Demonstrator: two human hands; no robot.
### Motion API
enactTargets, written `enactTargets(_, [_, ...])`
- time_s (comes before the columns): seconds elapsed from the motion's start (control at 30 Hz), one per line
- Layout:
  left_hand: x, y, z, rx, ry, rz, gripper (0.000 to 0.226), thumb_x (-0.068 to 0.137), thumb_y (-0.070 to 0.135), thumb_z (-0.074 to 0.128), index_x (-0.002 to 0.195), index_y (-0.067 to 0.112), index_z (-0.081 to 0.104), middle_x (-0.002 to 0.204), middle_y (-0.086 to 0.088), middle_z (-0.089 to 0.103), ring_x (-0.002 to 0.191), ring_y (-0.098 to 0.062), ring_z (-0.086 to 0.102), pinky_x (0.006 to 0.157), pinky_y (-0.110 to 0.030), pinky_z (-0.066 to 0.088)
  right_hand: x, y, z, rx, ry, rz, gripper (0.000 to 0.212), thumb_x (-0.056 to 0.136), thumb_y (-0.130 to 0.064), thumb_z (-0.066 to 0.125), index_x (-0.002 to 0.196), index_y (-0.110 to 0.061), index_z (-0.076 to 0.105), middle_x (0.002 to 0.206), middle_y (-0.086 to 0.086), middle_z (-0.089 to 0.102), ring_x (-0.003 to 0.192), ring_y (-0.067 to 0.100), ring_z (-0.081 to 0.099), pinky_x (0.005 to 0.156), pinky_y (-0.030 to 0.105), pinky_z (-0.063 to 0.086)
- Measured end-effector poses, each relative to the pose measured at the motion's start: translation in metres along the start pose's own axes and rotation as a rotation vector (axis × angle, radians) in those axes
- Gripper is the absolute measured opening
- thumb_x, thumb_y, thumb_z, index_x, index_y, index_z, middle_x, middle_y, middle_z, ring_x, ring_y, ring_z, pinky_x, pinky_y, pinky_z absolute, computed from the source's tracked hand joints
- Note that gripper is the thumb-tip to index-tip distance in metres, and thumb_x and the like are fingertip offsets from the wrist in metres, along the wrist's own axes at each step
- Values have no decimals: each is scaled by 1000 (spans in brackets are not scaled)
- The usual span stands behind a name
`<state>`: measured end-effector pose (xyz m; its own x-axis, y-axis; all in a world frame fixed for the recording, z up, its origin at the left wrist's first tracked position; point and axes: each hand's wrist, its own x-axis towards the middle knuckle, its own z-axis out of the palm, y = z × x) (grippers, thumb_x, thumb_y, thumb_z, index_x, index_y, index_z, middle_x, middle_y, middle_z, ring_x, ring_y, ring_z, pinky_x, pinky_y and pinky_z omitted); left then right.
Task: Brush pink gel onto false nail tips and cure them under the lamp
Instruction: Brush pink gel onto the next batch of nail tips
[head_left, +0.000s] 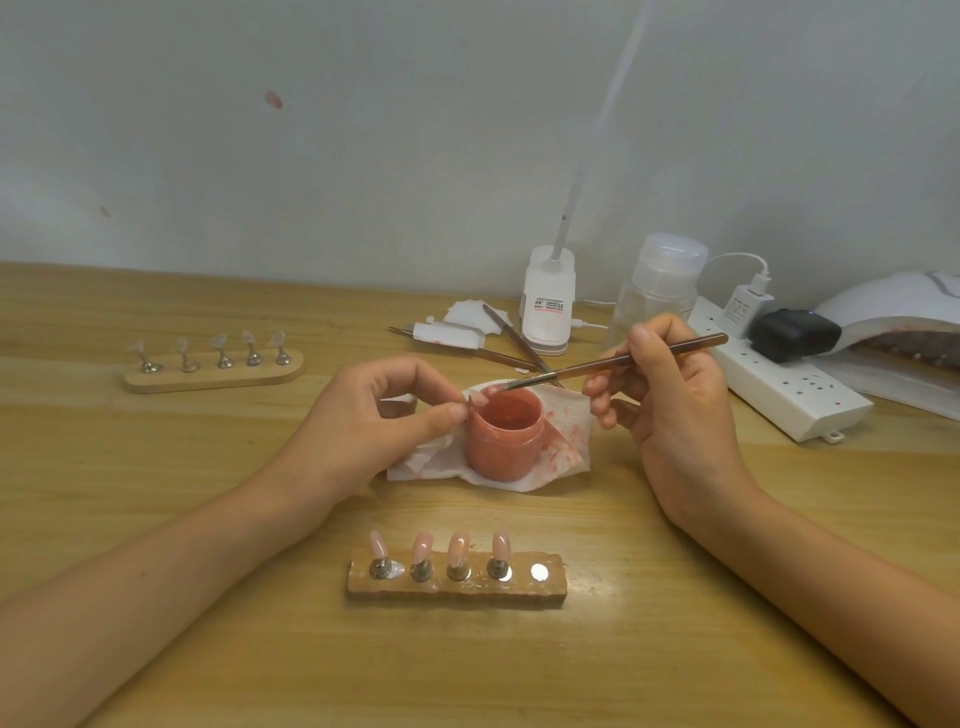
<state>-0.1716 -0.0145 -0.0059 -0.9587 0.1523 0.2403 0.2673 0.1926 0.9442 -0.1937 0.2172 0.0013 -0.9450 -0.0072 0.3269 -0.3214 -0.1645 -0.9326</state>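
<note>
While a nail tip (478, 399) is pinched by the left hand (384, 415) above the gel jar (504, 436), mid-table, presumably to catch drips, the brush (613, 361) is gripped by the right hand (670, 395), bristles at the tip.

Wooden table (156, 441): near nail stand (457, 592), far-left stand (213, 378), stained tissue (566, 431), power strip (779, 400), curing lamp (883, 306).

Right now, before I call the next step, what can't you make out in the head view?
All in the head view:
- Nail tip pinched by the left hand: tiny, half covered by that hand and the brush tip; coating unclear.
- Cure lamp: cut off by the right edge; interior dark.
- Far holder tips: too small to judge coating.
</note>
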Motion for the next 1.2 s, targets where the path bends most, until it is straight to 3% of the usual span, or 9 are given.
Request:
enactTargets(0.1, [1,0,0,-14,-19,-5,9,71,33,74,75,25,72,81,6,73,55,2,59,47,-9,41,-1,-1,4,6,-57,-15,24,93,-32,52,87,-9,49,66,5,68,60,14,65,49,21,50])
enactTargets(0.3, [1,-1,-2,-13,-20,10,12,71,35,75,76,25,72,86,3,74,65,-1,65,53,-10,46,0,1,0,-21,25,4,21,101,-24,48,85,-11,49,64,3,66,57,12,62,48,21,48])
enactTargets(0.4, [1,-1,-1,-13,-13,7,12,70,36,76,75,26,72,84,3,75,69,-3,67,55,-11,47,-1,-1,4,15,-48,-25,23,94,-32,51,85,-11,49,67,4,68,60,14,65,48,20,49])
enactTargets(0.6, [1,-1,0,-17,5,-13,12,66,39,76,71,29,73,82,4,74,64,0,64,51,-7,42,-1,1,0,-57,11,4,21,102,-23,47,85,-11,49,64,4,67,58,13,64,47,21,49])
enactTargets(0.83, [2,-1,0,-48,-1,-16,9,65,36,77,68,29,73,71,7,71,50,4,55,46,-7,39,-3,-1,4,-21,-47,-34,23,96,-29,51,87,-9,48,68,5,70,60,15,67,48,21,50])
enactTargets(1.2, [1,-4,0,7,4,16,15,64,42,76,70,29,71,76,8,72,57,0,59,48,-8,41,-2,-5,-7,-126,78,-77,24,104,-21,46,81,-15,49,59,0,62,52,12,58,42,20,44])
